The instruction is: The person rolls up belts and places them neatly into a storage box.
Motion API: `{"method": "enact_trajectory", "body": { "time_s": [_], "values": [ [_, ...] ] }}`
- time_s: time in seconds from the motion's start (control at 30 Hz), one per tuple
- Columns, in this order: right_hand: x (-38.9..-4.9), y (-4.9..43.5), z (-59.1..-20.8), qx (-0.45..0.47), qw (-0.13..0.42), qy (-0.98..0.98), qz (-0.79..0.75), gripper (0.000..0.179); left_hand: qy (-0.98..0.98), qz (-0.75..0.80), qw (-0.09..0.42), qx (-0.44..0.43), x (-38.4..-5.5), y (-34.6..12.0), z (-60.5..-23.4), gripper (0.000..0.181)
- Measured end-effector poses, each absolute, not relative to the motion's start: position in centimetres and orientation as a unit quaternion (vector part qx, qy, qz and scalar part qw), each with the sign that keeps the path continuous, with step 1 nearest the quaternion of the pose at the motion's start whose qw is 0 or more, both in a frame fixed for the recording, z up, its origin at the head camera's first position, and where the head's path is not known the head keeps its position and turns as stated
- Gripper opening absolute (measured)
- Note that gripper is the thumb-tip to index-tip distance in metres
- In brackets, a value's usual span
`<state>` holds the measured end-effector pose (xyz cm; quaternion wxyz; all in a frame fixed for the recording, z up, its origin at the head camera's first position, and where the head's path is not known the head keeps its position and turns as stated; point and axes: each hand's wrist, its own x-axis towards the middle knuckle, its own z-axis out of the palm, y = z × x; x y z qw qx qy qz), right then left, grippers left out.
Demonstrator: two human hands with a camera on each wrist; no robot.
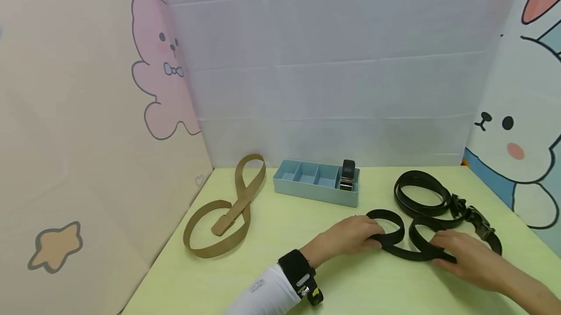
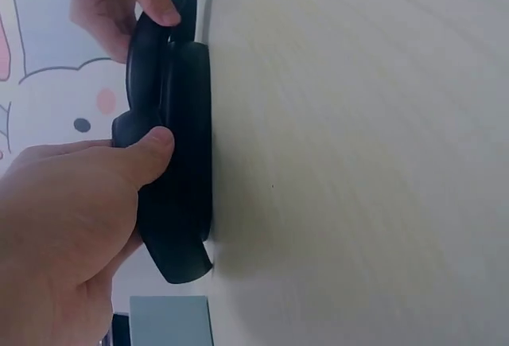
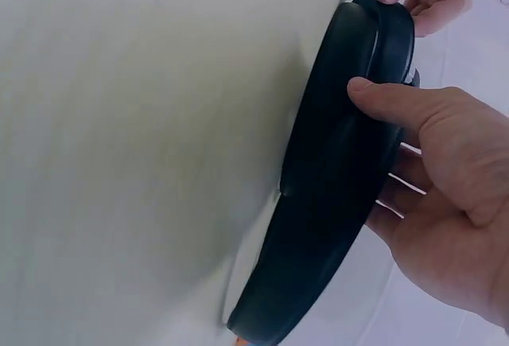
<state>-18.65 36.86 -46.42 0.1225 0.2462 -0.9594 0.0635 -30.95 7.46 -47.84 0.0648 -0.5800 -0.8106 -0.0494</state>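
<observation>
A black belt (image 1: 407,255) stands on its edge on the table, bent into two loops side by side. My left hand (image 1: 352,234) pinches its left loop between thumb and fingers. At the other loop, my right hand (image 1: 471,256) grips the strap, with the thumb on the near face in the right wrist view (image 3: 461,195). Just behind lies a coiled black strap (image 1: 420,210) with a black plastic buckle (image 1: 479,221). Whether it joins the belt in my hands cannot be told. Some fingertips are hidden behind the belt.
A blue divided tray (image 1: 313,191) stands at the back, with a rolled black belt with a metal buckle (image 1: 347,175) in its rightmost compartment. On the left lies a tan webbing belt (image 1: 219,249) in loose loops. White and cartoon-printed sheets surround the pale green table (image 1: 184,286).
</observation>
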Motion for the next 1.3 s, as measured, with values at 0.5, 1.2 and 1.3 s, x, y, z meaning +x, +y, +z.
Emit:
{"method": "enact_trajectory", "body": {
  "time_s": [0.5,1.2,1.3],
  "values": [
    [-18.0,28.2,-46.5,0.339,0.127,-0.923,0.13,0.021,-0.819,-0.088,0.02,-0.567,-30.4,-1.9,-46.8,0.005],
    [-18.8,25.4,-44.5,0.349,0.062,-0.914,0.196,0.02,-0.869,-0.182,-0.006,-0.461,-30.9,-15.0,-47.2,0.008],
    [-18.7,28.9,-44.4,0.351,0.056,-0.923,0.147,0.028,-0.875,-0.176,-0.006,-0.45,-30.9,-15.7,-47.0,0.007]
  ]
}}
